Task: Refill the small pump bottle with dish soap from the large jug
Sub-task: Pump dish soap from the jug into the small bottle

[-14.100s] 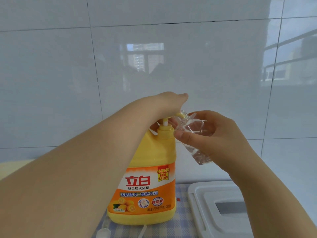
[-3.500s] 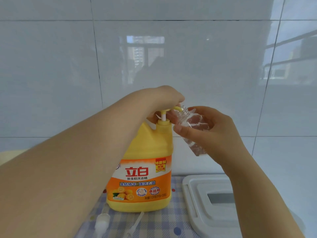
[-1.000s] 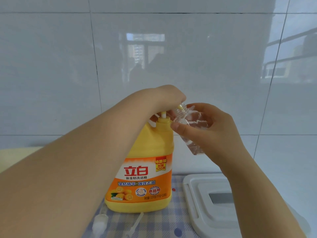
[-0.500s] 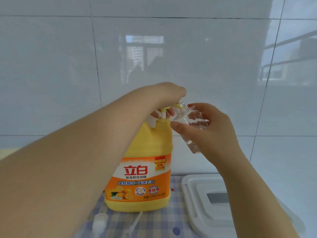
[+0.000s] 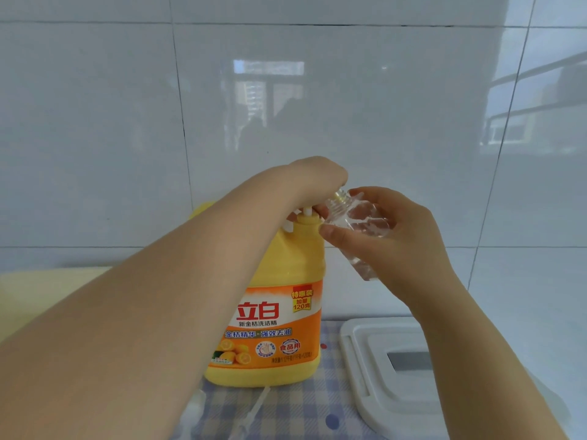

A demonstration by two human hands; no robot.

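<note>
1. The small clear plastic bottle (image 5: 355, 223), with its pump removed, is held in the air by the right hand (image 5: 403, 246); thumb and fingers are curled round its body.
2. The bottle's long axis is tilted: the threaded open neck points up and to the left, toward the top of the large yellow plastic jug (image 5: 279, 300), and its base points down and to the right.
3. The left hand (image 5: 317, 182) is laid over the jug's pump head with its fingers curled down round it; the bottle's neck is just beside that hand's fingertips.
4. The jug is stood upright on a blue-and-white checked cloth (image 5: 295, 408), near the cloth's back edge, with its orange label turned to the camera.
5. A white plastic lid-like tray (image 5: 365, 376) is seen at the cloth's right side, just right of the jug.
6. The loose white pump with its thin tube (image 5: 251, 411) is laid on the cloth in front of the jug.
7. Large glossy pale tiles (image 5: 381, 106) are seen on the wall behind, with window reflections in them.
8. The jug's nozzle is hidden under the left hand, so any flow of soap cannot be made out.
9. The jug's left part is covered by the left forearm, and the tray's right part by the right forearm.
</note>
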